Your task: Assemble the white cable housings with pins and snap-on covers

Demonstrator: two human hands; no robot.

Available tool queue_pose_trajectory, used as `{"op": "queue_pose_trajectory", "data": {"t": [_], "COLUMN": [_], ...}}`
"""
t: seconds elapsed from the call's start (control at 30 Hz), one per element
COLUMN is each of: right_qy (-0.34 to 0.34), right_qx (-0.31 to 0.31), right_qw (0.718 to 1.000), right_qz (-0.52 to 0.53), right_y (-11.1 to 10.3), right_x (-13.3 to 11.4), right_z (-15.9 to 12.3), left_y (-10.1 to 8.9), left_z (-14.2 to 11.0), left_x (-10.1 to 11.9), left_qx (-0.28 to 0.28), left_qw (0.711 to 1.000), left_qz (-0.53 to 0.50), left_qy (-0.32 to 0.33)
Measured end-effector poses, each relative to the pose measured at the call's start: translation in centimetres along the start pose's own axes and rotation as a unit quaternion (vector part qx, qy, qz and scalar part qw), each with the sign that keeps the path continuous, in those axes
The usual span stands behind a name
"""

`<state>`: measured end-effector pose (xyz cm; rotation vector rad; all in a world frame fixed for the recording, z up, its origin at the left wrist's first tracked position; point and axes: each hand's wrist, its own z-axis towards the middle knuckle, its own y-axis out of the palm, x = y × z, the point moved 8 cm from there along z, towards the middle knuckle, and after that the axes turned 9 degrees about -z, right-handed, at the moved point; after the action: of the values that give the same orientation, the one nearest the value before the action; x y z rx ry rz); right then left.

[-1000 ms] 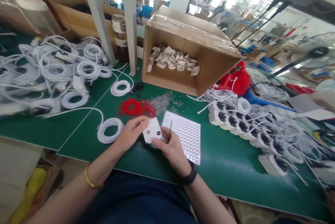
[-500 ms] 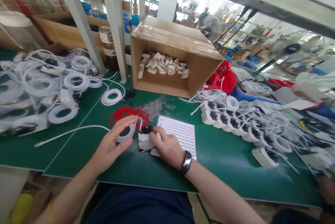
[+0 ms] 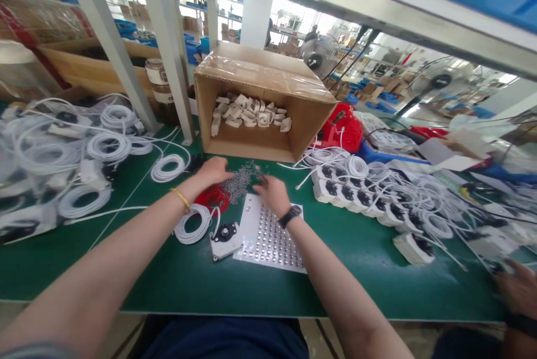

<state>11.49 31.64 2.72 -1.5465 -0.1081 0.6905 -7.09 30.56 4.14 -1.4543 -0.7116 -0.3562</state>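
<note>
My left hand [image 3: 213, 172] reaches over the left edge of a pile of small metal screws [image 3: 238, 181], fingers curled down; anything in them is hidden. On the pile's right side my right hand [image 3: 274, 195] has its fingers pinched together, with a small dark thing by the fingertips too blurred to name. Below it lies a white sheet [image 3: 272, 241] with rows of shiny round studs. A white housing with a black fitting [image 3: 225, 236] rests against the sheet's left edge, untouched. Its white cable coil [image 3: 193, 225] lies beside it. Red pieces [image 3: 213, 198] are partly under my left forearm.
A cardboard box [image 3: 260, 149] holding white housings lies on its side behind the screws. Rows of housings with black fittings [image 3: 363, 199] stand to the right among cables. Bagged cable coils [image 3: 107, 146] crowd the left. Another person's hand [image 3: 518, 286] is at far right.
Both hands have left the white housing and moved forward to the screw pile. The housing now lies on the table with its black fitting upward. The camera view has shifted slightly.
</note>
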Motion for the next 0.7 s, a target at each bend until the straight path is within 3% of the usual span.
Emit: {"op": "queue_pose_trajectory", "data": {"t": [0.07,0.17,0.3,0.43,0.6,0.7], "right_qy": [0.014,0.02,0.021,0.034,0.03,0.009], "right_qx": [-0.002,-0.01,-0.021,-0.013,-0.007,-0.038], "right_qw": [1.0,0.999,0.999,0.999,0.995,0.985], "right_qz": [-0.012,-0.022,-0.015,0.011,0.091,0.167], "right_y": [0.7,2.0,2.5,1.4,0.1,0.4], "right_x": [-0.8,-2.2,-2.4,-1.1,-0.9,-1.9], "right_z": [2.0,2.9,2.4,2.0,1.3,-0.3], "left_y": [1.5,2.7,2.6,1.7,0.3,-0.8], "left_z": [1.4,1.0,-1.2,-1.8,-1.3,-3.8], "left_x": [0.0,0.2,0.3,0.4,-0.1,-1.2], "left_qx": [-0.002,0.003,0.016,0.037,0.074,0.086], "left_qw": [1.0,1.0,0.998,0.987,0.944,0.895], "left_qz": [0.007,-0.005,-0.06,-0.154,-0.322,-0.437], "left_qy": [-0.014,-0.008,0.007,0.026,0.008,-0.026]}}
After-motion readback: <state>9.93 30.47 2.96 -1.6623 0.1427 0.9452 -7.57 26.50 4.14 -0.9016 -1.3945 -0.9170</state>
